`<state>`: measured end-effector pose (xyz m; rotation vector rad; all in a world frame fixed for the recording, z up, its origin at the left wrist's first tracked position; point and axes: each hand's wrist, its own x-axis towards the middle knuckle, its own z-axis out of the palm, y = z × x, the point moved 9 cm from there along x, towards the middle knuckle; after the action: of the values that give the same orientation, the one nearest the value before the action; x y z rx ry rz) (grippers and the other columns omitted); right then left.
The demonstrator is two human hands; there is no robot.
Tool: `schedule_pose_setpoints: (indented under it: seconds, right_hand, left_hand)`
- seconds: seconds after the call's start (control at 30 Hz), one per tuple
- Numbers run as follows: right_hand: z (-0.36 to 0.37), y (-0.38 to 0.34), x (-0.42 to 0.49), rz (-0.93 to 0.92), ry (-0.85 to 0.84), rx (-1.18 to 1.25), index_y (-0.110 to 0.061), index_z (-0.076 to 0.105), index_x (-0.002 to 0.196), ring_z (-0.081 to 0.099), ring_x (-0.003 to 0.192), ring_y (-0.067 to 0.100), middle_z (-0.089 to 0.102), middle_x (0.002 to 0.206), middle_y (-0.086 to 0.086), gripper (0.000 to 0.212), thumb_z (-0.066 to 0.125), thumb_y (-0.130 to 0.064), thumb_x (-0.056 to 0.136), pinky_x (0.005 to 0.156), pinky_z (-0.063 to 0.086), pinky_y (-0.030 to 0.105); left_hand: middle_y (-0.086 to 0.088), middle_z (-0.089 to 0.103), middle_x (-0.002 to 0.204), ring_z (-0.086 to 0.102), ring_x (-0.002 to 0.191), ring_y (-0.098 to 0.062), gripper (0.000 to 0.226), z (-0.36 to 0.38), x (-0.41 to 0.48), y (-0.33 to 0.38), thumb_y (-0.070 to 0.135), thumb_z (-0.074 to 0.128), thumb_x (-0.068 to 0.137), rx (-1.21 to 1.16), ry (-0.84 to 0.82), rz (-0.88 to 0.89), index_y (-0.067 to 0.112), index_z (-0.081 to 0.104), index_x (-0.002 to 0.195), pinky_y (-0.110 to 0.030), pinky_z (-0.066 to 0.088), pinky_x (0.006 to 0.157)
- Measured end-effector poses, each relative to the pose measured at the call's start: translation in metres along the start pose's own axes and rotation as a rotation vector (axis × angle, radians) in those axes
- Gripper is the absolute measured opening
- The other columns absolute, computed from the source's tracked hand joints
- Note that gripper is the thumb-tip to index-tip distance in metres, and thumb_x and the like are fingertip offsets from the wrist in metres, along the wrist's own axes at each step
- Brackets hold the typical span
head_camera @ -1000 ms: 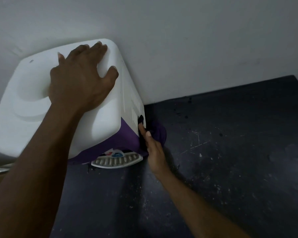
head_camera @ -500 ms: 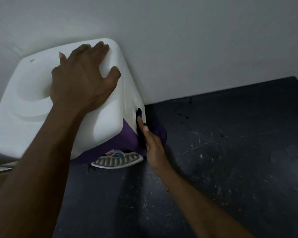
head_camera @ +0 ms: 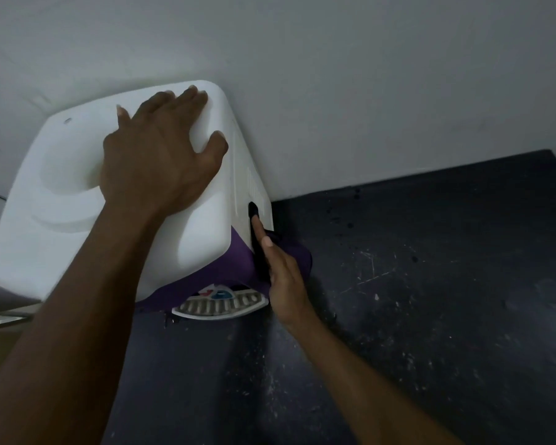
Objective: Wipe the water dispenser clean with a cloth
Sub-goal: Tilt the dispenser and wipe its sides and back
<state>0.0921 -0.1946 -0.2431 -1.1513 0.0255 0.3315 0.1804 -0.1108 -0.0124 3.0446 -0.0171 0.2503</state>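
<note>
A white water dispenser point(head_camera: 61, 194) with a purple lower front stands on a dark counter against the wall. My left hand point(head_camera: 161, 162) lies flat on its top, fingers spread toward the back right corner. My right hand point(head_camera: 283, 277) presses a dark purple cloth point(head_camera: 300, 260) against the dispenser's right side with straight fingers. The fingertips reach up near a dark slot by the vent ribs. Most of the cloth is hidden between the hand and the side panel.
A white drip tray point(head_camera: 219, 305) with a grille juts out below the purple front, with red and blue taps just above it. The scratched, speckled black counter point(head_camera: 430, 300) stretches to the right. A pale wall point(head_camera: 334, 75) stands close behind.
My right hand has slid the cloth slightly up and back along the dispenser's right side. My left hand stays on the top.
</note>
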Motion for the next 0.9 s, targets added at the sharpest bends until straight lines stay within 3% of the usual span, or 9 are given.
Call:
schedule_pose_setpoints:
  seconds: [0.13, 0.3, 0.43, 0.53, 0.77, 0.9]
  right_hand:
    - [0.000, -0.017, 0.022, 0.006, 0.003, -0.065, -0.025, 0.026, 0.161, 0.026, 0.147, -0.010, 0.028, 0.165, -0.018, 0.050, 0.029, -0.036, 0.113, 0.122, 0.018, 0.018]
    - [0.008, -0.006, -0.008, -0.032, -0.028, -0.011, -0.025, 0.026, 0.161, 0.025, 0.152, 0.000, 0.029, 0.165, -0.018, 0.050, 0.030, -0.037, 0.113, 0.129, 0.019, 0.040]
    - [0.007, -0.007, -0.021, -0.077, -0.012, -0.022, -0.021, 0.026, 0.161, 0.025, 0.153, 0.001, 0.030, 0.165, -0.016, 0.050, 0.027, -0.030, 0.112, 0.128, 0.020, 0.037]
    - [0.008, -0.014, 0.000, -0.059, -0.039, -0.063, -0.027, 0.024, 0.162, 0.024, 0.152, -0.001, 0.028, 0.165, -0.019, 0.049, 0.028, -0.035, 0.113, 0.129, 0.018, 0.039]
    - [0.005, -0.031, 0.050, -0.053, -0.051, -0.122, -0.027, 0.020, 0.162, 0.021, 0.150, -0.007, 0.023, 0.167, -0.016, 0.050, 0.023, -0.036, 0.114, 0.125, 0.014, 0.018]
    - [0.001, -0.047, 0.084, -0.053, 0.028, -0.113, -0.030, 0.024, 0.162, 0.026, 0.150, -0.002, 0.028, 0.166, -0.015, 0.054, 0.027, -0.049, 0.111, 0.129, 0.016, 0.032]
  left_hand:
    - [0.003, 0.036, 0.163, 0.027, 0.152, -0.022, 0.060, 0.001, 0.000, 0.001, 0.047, 0.050, 0.101, -0.004, -0.005, 0.013, 0.027, 0.038, 0.156, -0.059, 0.019, 0.120]
    - [0.002, 0.036, 0.163, 0.027, 0.152, -0.022, 0.060, 0.001, 0.000, 0.000, 0.047, 0.050, 0.100, -0.005, -0.015, 0.000, 0.028, 0.038, 0.156, -0.059, 0.019, 0.120]
    - [0.004, 0.035, 0.163, 0.025, 0.153, -0.020, 0.060, 0.001, 0.000, 0.001, 0.046, 0.050, 0.101, 0.000, -0.017, 0.002, 0.028, 0.038, 0.156, -0.058, 0.018, 0.121]
    - [0.004, 0.034, 0.164, 0.024, 0.153, -0.020, 0.060, 0.001, -0.001, 0.001, 0.045, 0.049, 0.101, -0.001, -0.018, 0.005, 0.028, 0.037, 0.157, -0.057, 0.018, 0.121]
    - [0.002, 0.035, 0.163, 0.026, 0.152, -0.021, 0.060, 0.000, -0.001, 0.003, 0.045, 0.050, 0.101, -0.006, -0.028, 0.009, 0.026, 0.037, 0.157, -0.058, 0.019, 0.120]
    - [0.002, 0.033, 0.164, 0.025, 0.153, -0.022, 0.060, 0.000, -0.002, 0.002, 0.045, 0.050, 0.101, -0.010, -0.034, -0.004, 0.027, 0.036, 0.157, -0.056, 0.016, 0.122]
